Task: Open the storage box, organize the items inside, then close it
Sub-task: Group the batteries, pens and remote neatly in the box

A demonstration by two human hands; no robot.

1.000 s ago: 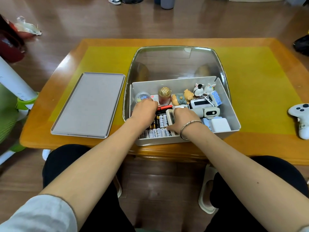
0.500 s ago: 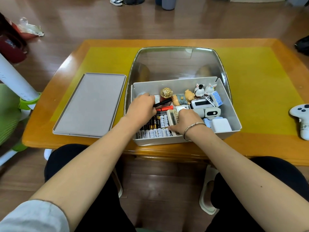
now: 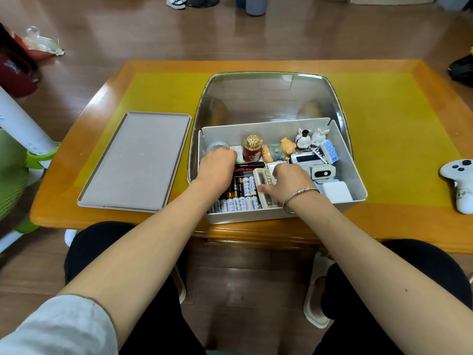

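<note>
One head-worn wide-angle view, forward and down, close above the table (image 3: pixel 384 124)

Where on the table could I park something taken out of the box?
Yellow mat between the storage box and game controller lies bare, also the strip beyond the grey lid. Inside the box it is crowded: batteries, figurines, both hands.

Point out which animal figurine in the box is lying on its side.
The bear figurine in blue, lying tipped over beside the gold-capped bottle. The pig, the black-and-white figure and the white rabbit all sit upright.
</note>
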